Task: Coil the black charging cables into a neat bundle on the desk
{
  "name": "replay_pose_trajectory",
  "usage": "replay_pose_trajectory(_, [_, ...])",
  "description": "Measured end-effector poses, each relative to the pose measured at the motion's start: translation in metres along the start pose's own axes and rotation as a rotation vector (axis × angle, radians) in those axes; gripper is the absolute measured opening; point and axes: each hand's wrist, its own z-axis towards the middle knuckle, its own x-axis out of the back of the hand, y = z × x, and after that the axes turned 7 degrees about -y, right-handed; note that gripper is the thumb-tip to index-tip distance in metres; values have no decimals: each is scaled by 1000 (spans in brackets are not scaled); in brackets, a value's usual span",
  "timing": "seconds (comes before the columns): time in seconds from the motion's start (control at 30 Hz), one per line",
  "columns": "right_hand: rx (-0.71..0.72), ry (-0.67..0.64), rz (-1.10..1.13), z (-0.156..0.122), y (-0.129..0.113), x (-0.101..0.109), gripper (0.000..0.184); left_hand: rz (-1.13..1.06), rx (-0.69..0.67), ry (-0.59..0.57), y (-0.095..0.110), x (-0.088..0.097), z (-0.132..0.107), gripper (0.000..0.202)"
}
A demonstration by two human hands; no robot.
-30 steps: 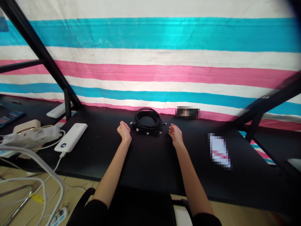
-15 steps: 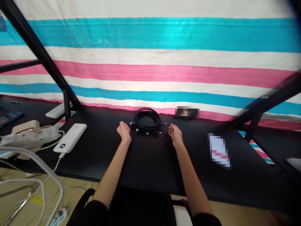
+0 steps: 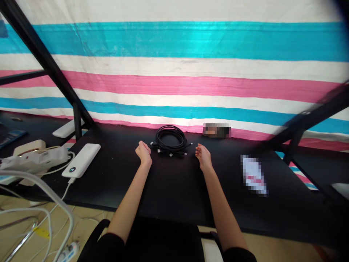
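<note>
A coil of black cable lies on the black table between my two hands, and its several metal-ended plugs stick out at the front and sides. My left hand rests on the table just left of the coil, loosely closed, with nothing seen in it. To the right of the coil is my right hand, its fingers half bent and a little apart, holding nothing. Neither hand touches the cable.
A white power bank with a cable plugged in lies at left, beside a white power strip. A blurred-out pale item lies at right; a blurred dark item stands at the back. Black frame bars flank the striped sheet.
</note>
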Motion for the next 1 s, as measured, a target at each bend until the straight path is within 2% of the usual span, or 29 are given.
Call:
replay_pose_trajectory(0.2, [8,-5,-29,1,1,1,21,4,0,4,0,0,0,38])
replay_pose_trajectory(1.0, [-4,-8,-29,0,-1,0,17,9,-6,-4,-2,0,2,37])
